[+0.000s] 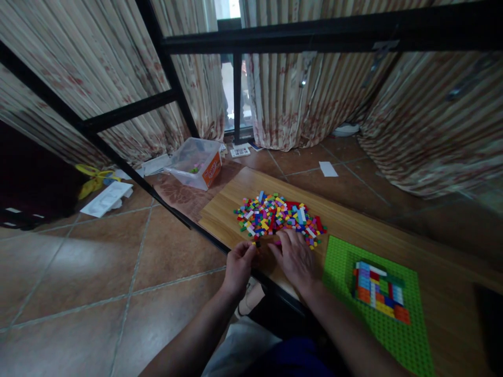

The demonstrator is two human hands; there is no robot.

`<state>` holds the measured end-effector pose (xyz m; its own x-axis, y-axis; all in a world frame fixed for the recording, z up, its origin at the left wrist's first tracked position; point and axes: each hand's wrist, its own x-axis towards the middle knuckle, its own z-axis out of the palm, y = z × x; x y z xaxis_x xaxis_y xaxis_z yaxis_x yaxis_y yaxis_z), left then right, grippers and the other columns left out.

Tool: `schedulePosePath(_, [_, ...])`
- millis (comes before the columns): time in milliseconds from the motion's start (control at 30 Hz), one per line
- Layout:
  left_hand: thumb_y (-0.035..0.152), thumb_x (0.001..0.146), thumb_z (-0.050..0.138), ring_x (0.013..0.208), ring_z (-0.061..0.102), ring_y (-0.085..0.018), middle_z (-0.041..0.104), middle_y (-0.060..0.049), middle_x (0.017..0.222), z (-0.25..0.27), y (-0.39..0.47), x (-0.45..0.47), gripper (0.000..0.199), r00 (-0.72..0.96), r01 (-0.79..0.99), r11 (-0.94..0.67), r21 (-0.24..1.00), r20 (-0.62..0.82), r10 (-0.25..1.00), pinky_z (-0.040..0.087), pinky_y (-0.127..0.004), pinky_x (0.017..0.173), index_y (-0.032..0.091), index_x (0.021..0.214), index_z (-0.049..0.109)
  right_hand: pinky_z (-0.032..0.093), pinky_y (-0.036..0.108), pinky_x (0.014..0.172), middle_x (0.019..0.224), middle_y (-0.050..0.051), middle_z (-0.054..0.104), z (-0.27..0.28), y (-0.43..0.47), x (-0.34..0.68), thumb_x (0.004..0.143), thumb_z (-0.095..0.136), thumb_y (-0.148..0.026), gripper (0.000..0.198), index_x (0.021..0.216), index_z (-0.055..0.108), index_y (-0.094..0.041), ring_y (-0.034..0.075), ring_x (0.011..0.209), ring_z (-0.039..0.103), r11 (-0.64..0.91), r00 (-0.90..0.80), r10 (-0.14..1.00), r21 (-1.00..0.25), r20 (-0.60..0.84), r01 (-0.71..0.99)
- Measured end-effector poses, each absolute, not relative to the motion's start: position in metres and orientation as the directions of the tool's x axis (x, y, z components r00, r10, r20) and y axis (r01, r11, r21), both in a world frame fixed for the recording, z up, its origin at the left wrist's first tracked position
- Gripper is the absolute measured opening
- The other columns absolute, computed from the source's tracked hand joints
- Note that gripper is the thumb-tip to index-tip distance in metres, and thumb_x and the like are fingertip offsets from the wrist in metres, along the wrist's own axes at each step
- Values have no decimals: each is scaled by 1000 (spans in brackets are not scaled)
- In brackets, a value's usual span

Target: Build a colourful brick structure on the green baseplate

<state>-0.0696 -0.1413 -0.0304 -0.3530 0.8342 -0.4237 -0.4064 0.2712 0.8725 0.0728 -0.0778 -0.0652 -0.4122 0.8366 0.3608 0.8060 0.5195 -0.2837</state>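
Note:
A heap of small multicoloured toy bricks lies on the wooden table. At its near left side, my left hand pinches small toy bricks, dark and yellow, between thumb and forefinger. My right hand rests palm down at the near edge of the heap, its thumb apart from the curved fingers. A magenta brick shows beside that thumb. To the right, a green baseplate carries a low built block of coloured bricks.
The wooden table has a dark front edge close to my legs. Behind its left end a clear plastic bin with an orange label stands on the floor. A black metal frame crosses before the curtains. A white tray lies on the tiles.

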Motion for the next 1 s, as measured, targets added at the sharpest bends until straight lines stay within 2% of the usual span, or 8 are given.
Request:
schedulePosePath(200, [47,61,81,62,55,-9,60,1,68,-27,-136,-63,40,-241,-522,291,802,-466,851,41,-18,58,15,74,62,44,38,85,108,12,64,-58,-50,90,94,50,-34,23,105,64,-20,27,100,56,528,-414,833,-301,367,795])
schedulePosePath(333, [46,62,82,61,51,-8,59,2,67,-31,-131,-57,38,-222,-519,279,808,-442,869,40,-18,57,15,72,62,46,34,83,98,10,67,-42,-65,79,95,47,-41,29,96,67,-20,22,93,61,364,-178,926,-656,334,661])
schedulePosePath(400, [45,64,81,60,51,-8,59,2,67,-34,-130,-53,36,-210,-506,269,819,-420,883,40,-19,59,15,73,63,48,30,71,85,5,69,-35,-79,69,93,48,-46,31,90,67,-21,19,78,63,195,-110,981,-868,162,456])
schedulePosePath(467, [46,66,80,61,51,-8,60,1,68,-37,-128,-50,36,-191,-492,262,830,-397,898,41,-20,61,14,75,65,50,29,67,80,3,70,-31,-90,60,87,55,-47,27,86,68,-23,18,75,64,48,-123,992,-963,15,267])
schedulePosePath(733, [48,68,78,57,53,-9,61,0,65,-37,-126,-47,38,-73,-483,304,821,-384,920,41,-21,58,13,76,65,36,25,45,48,-5,52,-35,-98,61,75,65,-47,28,77,69,-20,11,44,45,-235,-105,968,-970,-229,-52])
schedulePosePath(800, [48,67,78,56,53,-9,60,0,63,-37,-125,-48,38,-30,-504,344,792,-414,910,42,-21,58,13,74,64,38,26,45,49,-4,53,-38,-92,65,77,64,-48,29,79,70,-20,12,44,46,-210,-85,974,-978,-209,-10])
schedulePosePath(867, [46,64,81,55,53,-8,59,1,63,-36,-126,-47,38,-37,-518,374,769,-457,889,42,-20,57,14,74,64,44,28,52,58,0,61,-41,-81,71,78,64,-46,26,80,71,-20,16,52,54,-63,-13,998,-985,-66,162])
schedulePosePath(1000, [40,60,84,59,56,-7,63,2,74,-32,-129,-46,43,-92,-503,367,783,-471,877,46,-21,62,17,91,66,50,35,76,86,8,70,-42,-56,83,82,59,-31,17,85,72,-21,21,78,63,247,-40,961,-790,272,561])
